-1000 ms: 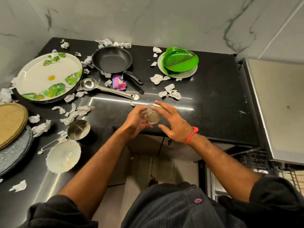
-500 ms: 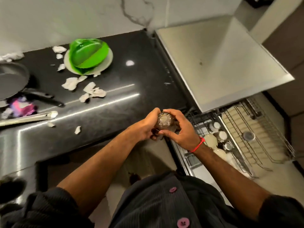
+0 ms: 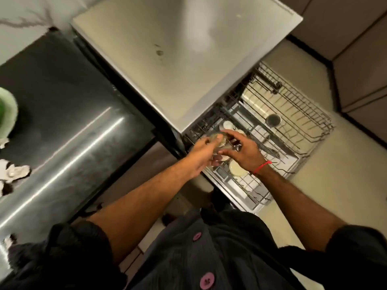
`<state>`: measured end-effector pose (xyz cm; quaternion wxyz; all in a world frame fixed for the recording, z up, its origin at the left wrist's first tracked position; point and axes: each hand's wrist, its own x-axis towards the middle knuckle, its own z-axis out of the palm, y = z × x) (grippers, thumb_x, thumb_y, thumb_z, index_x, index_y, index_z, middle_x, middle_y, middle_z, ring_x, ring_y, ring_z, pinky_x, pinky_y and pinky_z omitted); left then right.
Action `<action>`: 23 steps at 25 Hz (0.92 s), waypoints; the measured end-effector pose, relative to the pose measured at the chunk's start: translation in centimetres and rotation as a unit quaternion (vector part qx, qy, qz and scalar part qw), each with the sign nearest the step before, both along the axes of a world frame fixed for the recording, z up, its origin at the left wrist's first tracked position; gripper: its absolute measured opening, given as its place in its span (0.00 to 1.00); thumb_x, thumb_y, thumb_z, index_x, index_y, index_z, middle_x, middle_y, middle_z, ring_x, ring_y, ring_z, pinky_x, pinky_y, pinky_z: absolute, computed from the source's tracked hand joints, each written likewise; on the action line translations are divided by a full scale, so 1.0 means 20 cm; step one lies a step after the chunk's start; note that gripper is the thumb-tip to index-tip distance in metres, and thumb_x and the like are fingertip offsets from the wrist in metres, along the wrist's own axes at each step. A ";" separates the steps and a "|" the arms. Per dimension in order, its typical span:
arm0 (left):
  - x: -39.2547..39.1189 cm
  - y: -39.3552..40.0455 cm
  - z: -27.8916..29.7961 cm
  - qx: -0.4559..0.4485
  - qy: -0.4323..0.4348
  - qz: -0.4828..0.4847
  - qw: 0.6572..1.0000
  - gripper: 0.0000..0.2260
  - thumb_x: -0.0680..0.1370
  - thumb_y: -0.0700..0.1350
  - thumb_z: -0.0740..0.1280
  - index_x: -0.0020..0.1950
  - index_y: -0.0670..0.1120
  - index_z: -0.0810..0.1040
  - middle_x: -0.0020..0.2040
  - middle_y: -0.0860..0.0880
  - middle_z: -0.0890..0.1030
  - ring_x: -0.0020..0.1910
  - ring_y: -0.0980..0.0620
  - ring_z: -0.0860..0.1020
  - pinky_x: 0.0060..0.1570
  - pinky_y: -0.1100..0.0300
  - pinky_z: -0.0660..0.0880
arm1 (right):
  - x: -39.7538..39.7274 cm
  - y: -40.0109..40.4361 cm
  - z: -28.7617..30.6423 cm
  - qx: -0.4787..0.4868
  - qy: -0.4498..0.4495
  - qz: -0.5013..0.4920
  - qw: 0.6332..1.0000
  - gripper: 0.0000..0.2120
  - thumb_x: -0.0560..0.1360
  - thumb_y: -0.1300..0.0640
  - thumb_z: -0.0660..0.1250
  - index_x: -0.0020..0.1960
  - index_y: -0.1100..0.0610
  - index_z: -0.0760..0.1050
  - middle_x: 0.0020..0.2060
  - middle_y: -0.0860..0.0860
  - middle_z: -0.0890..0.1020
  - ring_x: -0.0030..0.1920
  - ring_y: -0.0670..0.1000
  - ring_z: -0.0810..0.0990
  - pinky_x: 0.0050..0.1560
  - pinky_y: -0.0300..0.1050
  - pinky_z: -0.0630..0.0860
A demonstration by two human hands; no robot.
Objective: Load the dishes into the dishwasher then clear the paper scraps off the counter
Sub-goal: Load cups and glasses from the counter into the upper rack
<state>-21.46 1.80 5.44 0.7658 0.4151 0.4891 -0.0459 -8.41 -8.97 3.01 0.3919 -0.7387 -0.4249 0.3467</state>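
Kitchen corner, seen from above: pale floor at right, marbled wall at upper left.

Steel top (image 3: 178, 55) — broad, grey, lightly stained; fills the upper centre and overhangs the pulled-out rack.

Bench (image 3: 62, 114) — black, glossy, with long streaks of reflected light; lies left of the steel top.

Dishwasher rack (image 3: 293, 114) — grey wire, drawn out over the floor below the steel top's near corner. Holds pale round dishes near the hands, one cream dish (image 3: 237, 169) just under the right wrist, and a small round metal vessel (image 3: 273, 119) farther out, well apart from the hands.

Person — dark striped shirt with pink buttons (image 3: 206, 280), sleeves pushed up, both forearms reaching toward the rack.

Left hand (image 3: 201, 152) — fingers curled up around the near side of the glass, gripping it.

Right hand (image 3: 245, 152) — fingers arched over and curled onto the far side of the same glass; a red thread band (image 3: 262, 166) circles the wrist.

Glass (image 3: 217, 140) — small, clear, blurred; held between both hands above the near left corner of the rack, close to the steel top's edge. Whether it touches the rack cannot be told.

Green dish (image 3: 6, 114) — cut off at the left frame edge, on the bench.

Paper scraps (image 3: 15, 172) — white, crumpled; a cluster at the bench's left edge, and another bit (image 3: 8, 241) lower down near the sleeve.
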 end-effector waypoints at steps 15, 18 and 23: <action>0.89 0.42 -1.05 0.202 0.233 0.062 0.949 0.16 0.80 0.42 0.65 0.68 0.48 0.70 0.62 0.46 0.76 0.59 0.47 0.77 0.61 0.49 0.78 | 0.60 0.60 -0.98 -0.136 -0.004 -0.061 0.989 0.26 0.75 0.60 0.71 0.71 0.54 0.68 0.65 0.55 0.78 0.66 0.56 0.75 0.66 0.55 0.73; 0.90 0.43 -1.20 0.170 0.245 0.094 0.950 0.11 0.83 0.43 0.61 0.64 0.43 0.75 0.60 0.40 0.79 0.55 0.44 0.80 0.55 0.50 0.80 | 0.63 0.62 -1.06 -0.231 -0.054 0.032 0.971 0.30 0.77 0.54 0.66 0.77 0.48 0.61 0.74 0.52 0.68 0.76 0.60 0.59 0.73 0.60 0.60; 0.91 0.42 -1.18 0.187 0.271 -0.044 0.943 0.21 0.84 0.44 0.61 0.78 0.48 0.64 0.69 0.43 0.74 0.67 0.45 0.73 0.70 0.46 0.70 | 0.63 0.65 -1.12 -0.313 -0.120 0.068 0.940 0.33 0.77 0.47 0.63 0.78 0.40 0.54 0.75 0.55 0.56 0.74 0.65 0.51 0.73 0.65 0.54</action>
